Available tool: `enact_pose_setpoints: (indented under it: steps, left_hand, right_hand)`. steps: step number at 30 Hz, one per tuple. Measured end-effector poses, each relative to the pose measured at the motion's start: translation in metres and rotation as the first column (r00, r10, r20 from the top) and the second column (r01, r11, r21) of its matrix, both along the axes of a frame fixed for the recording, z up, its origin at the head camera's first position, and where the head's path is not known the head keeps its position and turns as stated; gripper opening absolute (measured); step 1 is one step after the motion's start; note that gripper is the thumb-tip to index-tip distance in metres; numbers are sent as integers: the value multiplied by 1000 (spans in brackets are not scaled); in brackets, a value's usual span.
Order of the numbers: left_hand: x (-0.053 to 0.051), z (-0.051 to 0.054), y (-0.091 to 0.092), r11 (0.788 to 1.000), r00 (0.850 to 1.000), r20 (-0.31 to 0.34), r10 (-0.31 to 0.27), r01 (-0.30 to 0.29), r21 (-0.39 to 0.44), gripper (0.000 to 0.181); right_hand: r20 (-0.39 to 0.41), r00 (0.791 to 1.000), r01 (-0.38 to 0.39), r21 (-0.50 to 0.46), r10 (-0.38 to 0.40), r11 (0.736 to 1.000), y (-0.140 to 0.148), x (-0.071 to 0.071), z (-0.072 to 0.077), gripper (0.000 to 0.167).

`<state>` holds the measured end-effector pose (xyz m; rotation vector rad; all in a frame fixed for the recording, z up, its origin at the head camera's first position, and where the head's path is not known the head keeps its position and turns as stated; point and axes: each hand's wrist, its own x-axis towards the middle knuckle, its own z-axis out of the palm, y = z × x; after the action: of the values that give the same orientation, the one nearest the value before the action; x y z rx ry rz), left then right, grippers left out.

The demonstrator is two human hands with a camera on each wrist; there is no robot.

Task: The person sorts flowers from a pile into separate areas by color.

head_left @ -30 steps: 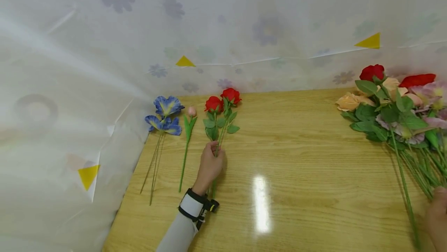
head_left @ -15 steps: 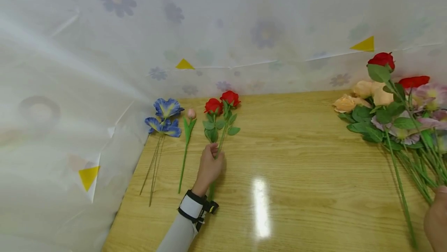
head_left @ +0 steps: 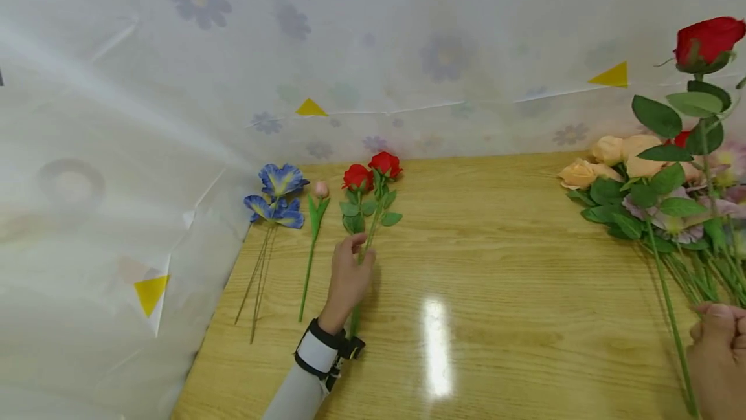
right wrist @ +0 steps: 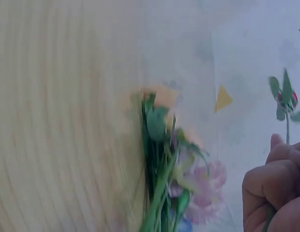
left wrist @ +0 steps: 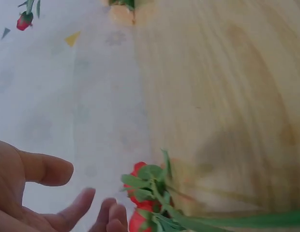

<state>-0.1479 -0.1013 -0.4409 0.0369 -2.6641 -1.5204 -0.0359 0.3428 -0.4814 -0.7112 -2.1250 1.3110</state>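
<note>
My right hand (head_left: 719, 362) grips the green stem of a red rose (head_left: 708, 44), raised upright at the far right. In the right wrist view, that hand's curled fingers (right wrist: 278, 181) are around the stem. My left hand (head_left: 350, 277) is over the stems of two red roses (head_left: 372, 173) lying on the table. The left wrist view shows its thumb and fingers (left wrist: 48, 169) apart, with nothing pinched between them; the rose heads (left wrist: 140, 212) lie beyond the fingertips.
Left of these roses lie a pink tulip (head_left: 320, 189) and blue flowers (head_left: 274, 193) on thin stems. A pile of peach roses (head_left: 583, 173) and mauve flowers (head_left: 676, 222) lies at the right of the wooden table (head_left: 495, 245). A pale flowered sheet (head_left: 379, 38) hangs behind.
My right hand has lifted the red rose up out of the pile and moved it higher. The left hand has stayed by the two roses, its fingers now slightly more spread.
</note>
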Motion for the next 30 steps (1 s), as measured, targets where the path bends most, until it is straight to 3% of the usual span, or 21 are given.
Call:
enact_pose_setpoints:
  steps: [1,5,8,10,12,16,20,22,27,30]
  left_hand:
    - [2,3,1,1000,1000,-12,-18,18,15,32]
    - [7,17,10,995,994,-66,-87,90,36,28]
    - [11,26,17,991,986,-104,-133,135,16,25]
    - [14,32,23,987,980,-117,-158,161,15,24]
    - [16,38,28,982,974,-129,-185,189,21,23]
    - [20,50,39,971,960,-156,-231,237,24,24]
    - [25,62,50,950,934,-182,-307,314,8,25]
    - [27,67,56,930,915,-184,-360,368,7,26]
    - [31,78,71,847,838,-181,-514,529,47,30]
    - [34,83,80,798,804,-154,-574,592,117,32]
  right_hand:
    - [11,1000,25,-20,-25,999,-12,2,5,26]
    - [3,996,-83,-179,85,980,-40,2,26,29]
    - [-130,972,-223,-279,194,934,-53,0,33,29]
    - [-250,926,-357,-336,283,872,-61,-1,37,28]
    - [-343,864,-483,-362,368,797,-69,-2,43,26]
    - [-419,760,-637,-326,497,698,-89,-4,52,25]
    - [-437,681,-725,-288,588,626,-111,-5,56,26]
    - [-442,636,-767,-274,632,580,-122,-5,58,26]
    - [-461,531,-847,-288,711,446,-149,-7,61,27]
    - [-448,500,-865,-297,742,404,-162,-7,63,27]
